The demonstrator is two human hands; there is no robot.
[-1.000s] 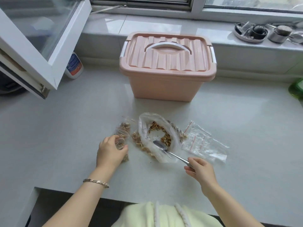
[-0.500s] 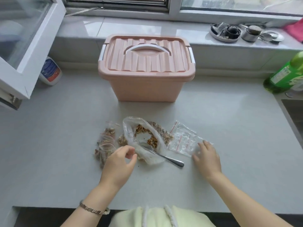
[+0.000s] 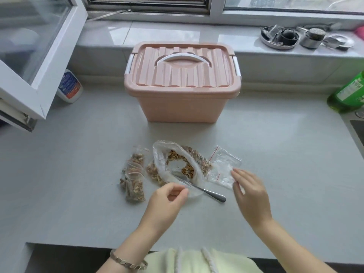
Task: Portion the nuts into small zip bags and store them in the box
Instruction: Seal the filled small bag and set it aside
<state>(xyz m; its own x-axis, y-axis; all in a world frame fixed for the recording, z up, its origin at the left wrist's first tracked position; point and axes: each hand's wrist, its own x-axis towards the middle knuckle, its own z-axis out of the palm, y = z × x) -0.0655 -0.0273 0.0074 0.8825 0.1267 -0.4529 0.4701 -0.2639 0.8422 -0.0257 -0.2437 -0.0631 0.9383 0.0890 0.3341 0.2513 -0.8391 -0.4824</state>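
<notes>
Hovering left hand (image 3: 167, 196): over the near middle of the counter (image 3: 78, 184), fingers curled, thumb and forefinger close together at the near rim of the big bag (image 3: 160, 164). Whether it pinches the plastic cannot be told. A bracelet (image 3: 126, 261) circles the wrist.
Right hand (image 3: 252, 194): fingers straight and spread, holding nothing, with the fingertips resting on the near edge of the empty bags (image 3: 224, 166).
Big bag: clear plastic, lying open at mid-counter, mouth toward the near edge, nuts (image 3: 174, 155) heaped inside along its far and right sides.
Spoon (image 3: 199, 187): bowl inside the big bag's mouth, metal handle lying out on the counter and pointing toward the near right. Neither hand touches the handle.
Filled bags (image 3: 134, 174): small zip bags packed with nuts, lying in a row just left of the big bag.
Empty bags: clear, red-striped zip bags, flat on the counter just right of the big bag.
Box (image 3: 181, 103): pink, lid on with its white handle folded flat, at the back middle of the counter, well apart from the hands.
Counter edges: a white bottle (image 3: 69, 87) at the back left beneath an open window sash (image 3: 39, 62), and a green bottle (image 3: 348, 93) at the right edge.
Sill (image 3: 197, 36): metal dishes (image 3: 279, 38) at its right end.
</notes>
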